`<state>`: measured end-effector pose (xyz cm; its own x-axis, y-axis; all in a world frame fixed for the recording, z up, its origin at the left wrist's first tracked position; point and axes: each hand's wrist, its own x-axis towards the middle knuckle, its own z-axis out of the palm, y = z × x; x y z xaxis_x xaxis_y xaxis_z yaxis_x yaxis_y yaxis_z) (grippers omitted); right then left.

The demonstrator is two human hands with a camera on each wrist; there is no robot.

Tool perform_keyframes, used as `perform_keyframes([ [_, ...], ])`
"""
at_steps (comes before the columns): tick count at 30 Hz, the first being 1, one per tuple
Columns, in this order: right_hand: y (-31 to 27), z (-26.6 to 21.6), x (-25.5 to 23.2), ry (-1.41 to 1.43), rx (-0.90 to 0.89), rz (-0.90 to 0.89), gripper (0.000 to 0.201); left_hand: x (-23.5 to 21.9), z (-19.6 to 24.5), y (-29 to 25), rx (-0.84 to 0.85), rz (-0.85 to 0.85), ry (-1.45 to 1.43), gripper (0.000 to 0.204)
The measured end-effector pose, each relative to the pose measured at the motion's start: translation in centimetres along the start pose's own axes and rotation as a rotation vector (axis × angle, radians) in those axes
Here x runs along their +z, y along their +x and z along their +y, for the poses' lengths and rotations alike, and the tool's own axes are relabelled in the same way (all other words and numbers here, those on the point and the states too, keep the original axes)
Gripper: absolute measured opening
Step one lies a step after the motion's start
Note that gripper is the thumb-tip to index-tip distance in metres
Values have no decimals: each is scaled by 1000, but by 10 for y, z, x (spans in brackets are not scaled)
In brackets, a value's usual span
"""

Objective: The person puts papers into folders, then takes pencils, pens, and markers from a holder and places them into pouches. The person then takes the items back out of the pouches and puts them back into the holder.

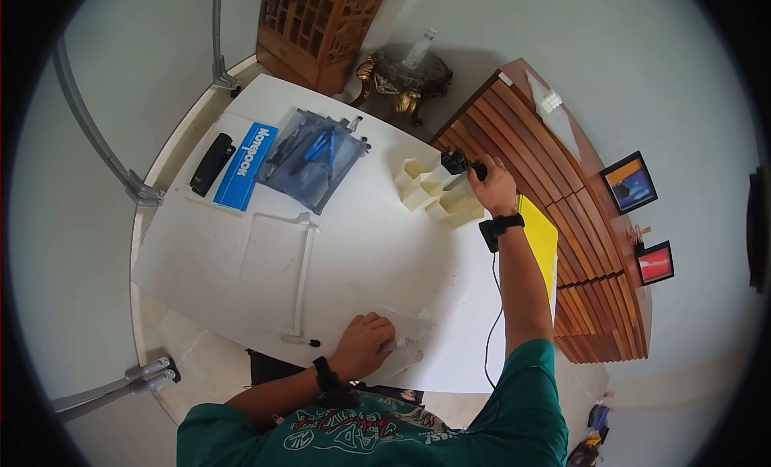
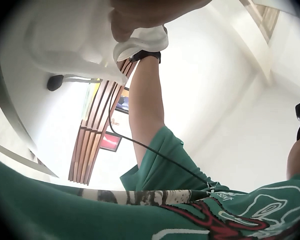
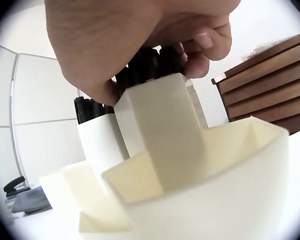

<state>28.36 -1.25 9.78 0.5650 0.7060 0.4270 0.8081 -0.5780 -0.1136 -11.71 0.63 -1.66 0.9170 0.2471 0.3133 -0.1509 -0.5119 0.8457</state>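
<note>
At the right side of the white table my right hand (image 1: 494,187) reaches to a cream pen holder (image 1: 416,192) with several hexagonal cups. Its thumb and fingers curl round a bunch of black-capped pens (image 3: 151,65), which stand in a raised cup in the right wrist view. More black pens (image 3: 90,109) fill the cup beside it; the front cups look hollow. Near the table's front edge my left hand (image 1: 365,345) pinches the edge of a clear plastic pouch (image 1: 405,353). The left wrist view shows the fingers on this pouch's whitish rim (image 2: 140,45).
A second clear pouch (image 1: 273,262) lies flat at mid-table, a black-tipped pull (image 1: 301,341) below it. Farther back are a dark mesh pouch (image 1: 309,178) with pens, a blue notebook (image 1: 245,168) and a black stapler (image 1: 213,163). A yellow folder (image 1: 542,234) lies by the right edge.
</note>
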Motion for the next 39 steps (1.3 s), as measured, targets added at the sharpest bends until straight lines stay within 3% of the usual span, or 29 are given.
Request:
perform_keyframes([
  [9, 7, -4, 3, -75, -42, 69, 23, -2, 1, 0, -6, -8, -7, 20],
  [18, 15, 6, -1, -47, -49, 106, 23, -1, -1, 1, 7, -16, -4, 21],
  [22, 25, 12, -23, -27, -107, 247, 21, -2, 1, 2, 16, -31, 25, 18],
  [26, 18, 10, -80, 18, -66, 386, 19, 0, -3, 2, 32, -3, -27, 25],
  [29, -7, 5, -131, 188, 18, 593, 20, 1, -4, 1, 53, 84, -48, 26],
  [31, -40, 4, -152, 296, 71, 622, 20, 1, -5, 4, 72, 156, -45, 27],
  [33, -81, -3, -156, 542, 129, 638, 18, 0, -4, 0, 69, 211, -42, 28],
  [39, -218, -58, -122, 510, 286, 582, 14, 0, -5, 3, -41, 315, -318, 29],
])
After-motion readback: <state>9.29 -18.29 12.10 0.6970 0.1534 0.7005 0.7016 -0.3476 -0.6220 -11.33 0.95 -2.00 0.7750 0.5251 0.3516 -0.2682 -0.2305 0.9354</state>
